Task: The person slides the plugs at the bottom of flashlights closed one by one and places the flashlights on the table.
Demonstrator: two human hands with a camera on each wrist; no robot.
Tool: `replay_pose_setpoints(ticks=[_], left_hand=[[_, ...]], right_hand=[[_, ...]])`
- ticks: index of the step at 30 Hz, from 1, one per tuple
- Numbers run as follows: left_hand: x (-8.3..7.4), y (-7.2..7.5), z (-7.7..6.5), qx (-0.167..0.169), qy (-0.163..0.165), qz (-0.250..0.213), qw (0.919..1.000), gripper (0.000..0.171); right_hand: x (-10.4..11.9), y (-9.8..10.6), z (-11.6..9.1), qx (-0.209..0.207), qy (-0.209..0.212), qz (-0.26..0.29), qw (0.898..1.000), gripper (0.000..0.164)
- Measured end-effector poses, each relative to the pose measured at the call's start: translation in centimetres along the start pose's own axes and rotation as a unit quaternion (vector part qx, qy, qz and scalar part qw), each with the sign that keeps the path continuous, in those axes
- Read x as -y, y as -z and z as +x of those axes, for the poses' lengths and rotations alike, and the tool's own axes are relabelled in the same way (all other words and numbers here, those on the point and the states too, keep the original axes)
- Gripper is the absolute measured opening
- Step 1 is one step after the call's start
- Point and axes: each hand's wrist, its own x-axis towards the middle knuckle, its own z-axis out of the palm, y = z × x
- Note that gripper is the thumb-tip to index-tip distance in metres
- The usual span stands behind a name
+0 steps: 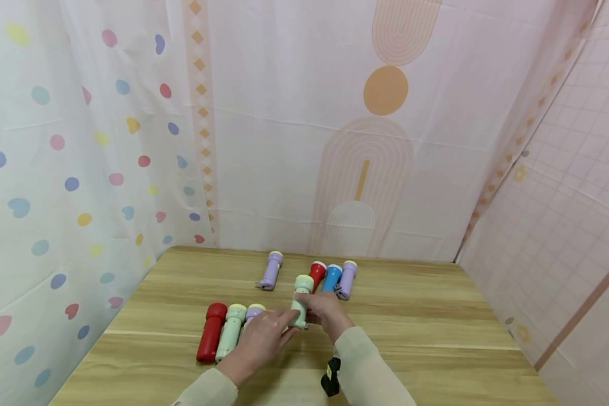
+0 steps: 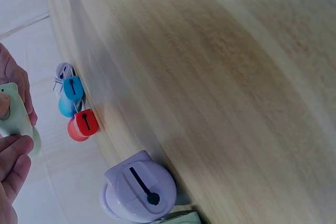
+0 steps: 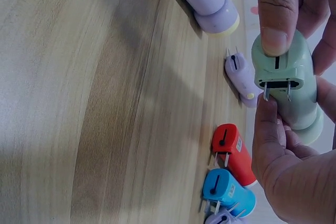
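Observation:
Both hands hold a pale green flashlight [image 1: 303, 285] above the table. Its tail end carries two metal plug prongs [image 3: 288, 92], standing out in the right wrist view. My left hand [image 1: 261, 338] grips the tail, its thumb pressed beside the dark slot. My right hand [image 1: 329, 312] holds the body, with a fingertip close to the prongs. Left of the hands lie a red flashlight [image 1: 212, 332], another pale green flashlight [image 1: 230, 332] and a purple flashlight [image 2: 139, 190], the last partly hidden by my left hand in the head view.
Farther back lies a lone purple flashlight [image 1: 272, 272] with prongs out. To its right, a red flashlight [image 3: 234, 153], a blue flashlight [image 3: 229, 190] and a purple flashlight [image 1: 347, 279] lie side by side, prongs out. Patterned curtains [image 1: 284, 169] border the wooden table [image 1: 426, 327].

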Motion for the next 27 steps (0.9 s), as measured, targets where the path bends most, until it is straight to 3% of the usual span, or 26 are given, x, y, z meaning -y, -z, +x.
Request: replay_pose_setpoints(ticks=[9, 21, 27], left_hand=[[0.10, -0.01, -0.15, -0.004, -0.007, -0.010, 0.9999, 0.032], [0.06, 0.41, -0.13, 0.060, 0.020, -0.035, 0.9974, 0.035], [0.11, 0.67, -0.16, 0.072, 0.019, -0.053, 0.9958, 0.035]], right_hand=[[-0.34, -0.07, 0.13, 0.000, 0.008, 0.006, 1.000, 0.041], [-0.50, 0.12, 0.39, -0.002, 0.000, 0.005, 1.000, 0.041], [-0.76, 0.17, 0.29, 0.006, 0.011, 0.011, 1.000, 0.037]])
